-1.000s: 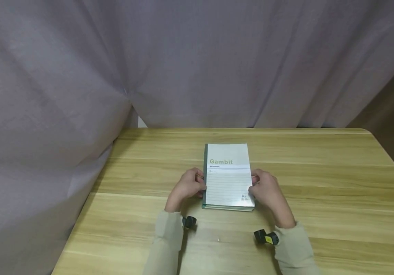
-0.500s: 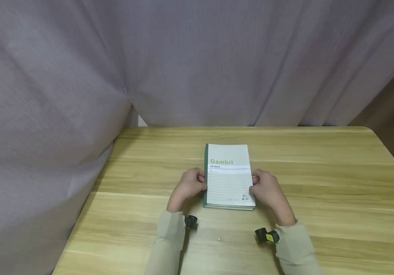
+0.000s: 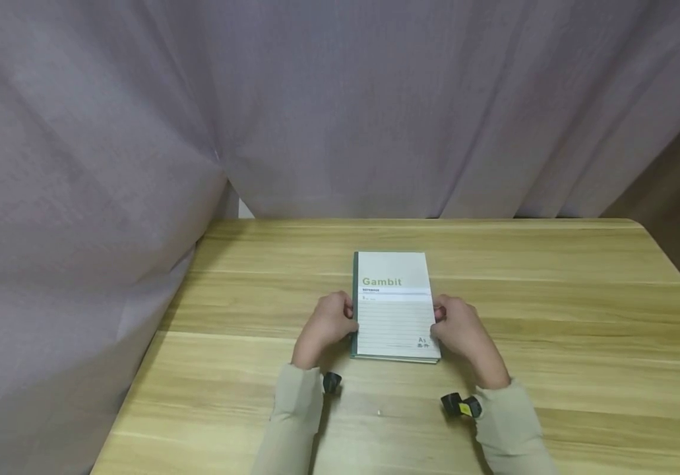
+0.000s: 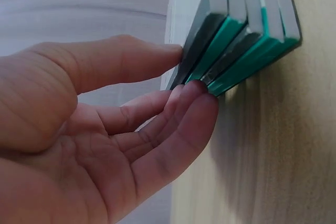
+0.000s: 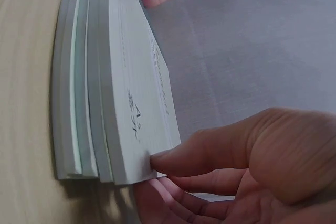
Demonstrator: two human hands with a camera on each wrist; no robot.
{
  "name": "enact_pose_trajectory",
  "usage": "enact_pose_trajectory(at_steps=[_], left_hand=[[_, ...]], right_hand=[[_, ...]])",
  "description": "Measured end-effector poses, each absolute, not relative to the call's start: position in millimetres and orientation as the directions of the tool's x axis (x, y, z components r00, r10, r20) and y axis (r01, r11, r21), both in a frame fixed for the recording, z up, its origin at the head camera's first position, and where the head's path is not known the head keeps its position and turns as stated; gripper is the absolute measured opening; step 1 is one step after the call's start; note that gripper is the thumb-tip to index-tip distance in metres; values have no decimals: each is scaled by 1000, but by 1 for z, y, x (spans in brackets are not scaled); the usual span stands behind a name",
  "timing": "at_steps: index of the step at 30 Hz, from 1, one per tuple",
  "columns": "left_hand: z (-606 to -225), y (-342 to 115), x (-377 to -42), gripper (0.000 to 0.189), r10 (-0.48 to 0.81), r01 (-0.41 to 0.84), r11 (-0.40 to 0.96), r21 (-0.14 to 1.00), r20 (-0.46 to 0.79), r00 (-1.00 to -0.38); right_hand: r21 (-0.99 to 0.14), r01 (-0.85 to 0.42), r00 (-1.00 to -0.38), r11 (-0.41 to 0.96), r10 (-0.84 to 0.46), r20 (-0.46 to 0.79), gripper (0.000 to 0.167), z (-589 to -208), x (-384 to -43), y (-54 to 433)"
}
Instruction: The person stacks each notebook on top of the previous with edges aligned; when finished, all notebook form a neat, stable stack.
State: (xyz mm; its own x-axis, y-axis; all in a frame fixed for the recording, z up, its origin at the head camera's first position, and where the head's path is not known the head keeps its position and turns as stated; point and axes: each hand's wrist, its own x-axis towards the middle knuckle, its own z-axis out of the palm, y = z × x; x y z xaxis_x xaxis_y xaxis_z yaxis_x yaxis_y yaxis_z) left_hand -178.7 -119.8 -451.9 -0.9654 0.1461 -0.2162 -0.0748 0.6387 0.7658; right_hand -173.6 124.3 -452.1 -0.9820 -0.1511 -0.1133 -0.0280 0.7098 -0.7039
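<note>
A stack of several notebooks (image 3: 393, 310) lies flat on the wooden table, its top white cover marked "Gambit". Their spines, dark and green (image 4: 236, 51), face left in slightly uneven layers. At the spine side, my left hand (image 3: 329, 323) holds the stack, with the thumb on the top notebook's edge and fingertips against the spines below. My right hand (image 3: 461, 328) grips the opposite side near the lower corner. In the right wrist view its thumb (image 5: 184, 156) presses the top cover while the other fingers bend beneath the corner, partly hidden.
The wooden table (image 3: 245, 369) extends around the stack. A grey curtain (image 3: 340, 112) hangs behind its far edge and along the left. Wrist cameras (image 3: 461, 406) sit at both sleeves. A tiny pale speck (image 3: 379, 412) lies in front.
The top notebook has shifted slightly toward me, and its spine lines up more evenly with those below. Both hands stay at the sides, the left edging slightly right.
</note>
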Motion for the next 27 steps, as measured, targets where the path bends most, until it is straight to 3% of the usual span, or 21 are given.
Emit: enact_pose_trajectory(at_steps=[17,27], left_hand=[[-456,-118,-183,18,124,-126,620,775,-255,-959],[-456,-131,-188,28,164,-41,626,779,-183,-969]], right_hand=[[-690,-34,-978,723,-168,-127,48,-457,-176,126],[-674,-101,-979,732,-193,-63,39,-451,-177,126]])
